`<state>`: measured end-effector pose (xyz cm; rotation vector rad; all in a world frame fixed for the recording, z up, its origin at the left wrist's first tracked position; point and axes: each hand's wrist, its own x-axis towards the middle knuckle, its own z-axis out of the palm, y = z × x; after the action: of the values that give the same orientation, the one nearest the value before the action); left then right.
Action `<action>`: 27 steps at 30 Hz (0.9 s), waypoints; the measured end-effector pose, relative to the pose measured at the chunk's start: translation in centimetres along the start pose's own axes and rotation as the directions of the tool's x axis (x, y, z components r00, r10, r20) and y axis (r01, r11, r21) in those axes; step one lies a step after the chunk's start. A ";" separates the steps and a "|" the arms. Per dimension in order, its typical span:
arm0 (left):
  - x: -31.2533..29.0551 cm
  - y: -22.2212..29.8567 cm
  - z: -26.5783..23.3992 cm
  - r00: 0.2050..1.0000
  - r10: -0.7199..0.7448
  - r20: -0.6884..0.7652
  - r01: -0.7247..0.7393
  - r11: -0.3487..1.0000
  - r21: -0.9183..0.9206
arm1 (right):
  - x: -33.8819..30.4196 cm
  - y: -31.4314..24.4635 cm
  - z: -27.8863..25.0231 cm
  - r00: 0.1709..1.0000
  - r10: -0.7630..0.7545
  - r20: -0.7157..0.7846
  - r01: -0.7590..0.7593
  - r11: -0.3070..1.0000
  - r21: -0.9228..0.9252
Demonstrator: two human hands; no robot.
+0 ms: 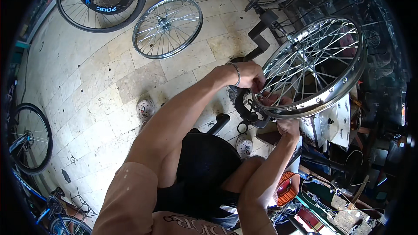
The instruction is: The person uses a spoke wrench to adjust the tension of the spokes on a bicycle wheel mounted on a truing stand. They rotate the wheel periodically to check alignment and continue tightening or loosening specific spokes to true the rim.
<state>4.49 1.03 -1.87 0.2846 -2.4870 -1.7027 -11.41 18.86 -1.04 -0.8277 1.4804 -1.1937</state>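
Pale floor tiles (96, 104); above them, at right, a silver wire-spoked metal wheel (308, 61) — probably light, stiff, slick; hold by the rim (322, 99). Right hand (287, 124) clasps the rim; left hand (253, 74) curls beside it, grip unclear.

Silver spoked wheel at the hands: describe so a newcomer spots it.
Start at the pale, tiled stone floor and go right to the dark, angular metal bracket. Just right of it, a large silver spoked wheel has the left hand and right hand at its near rim. Unlike the similar bare-rimmed silver wheel on the floor, it is raised and has hands at it.
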 end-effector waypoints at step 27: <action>-3.3 4.4 -1.1 0.960 -0.179 -0.213 0.244 0.910 0.335 | -0.2 1.0 0.8 0.980 -0.149 -0.131 0.125 0.976 -0.180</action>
<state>7.51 2.29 2.69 0.7338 -2.6943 -1.2024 -10.54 19.07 -1.92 -0.9906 1.6834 -1.2629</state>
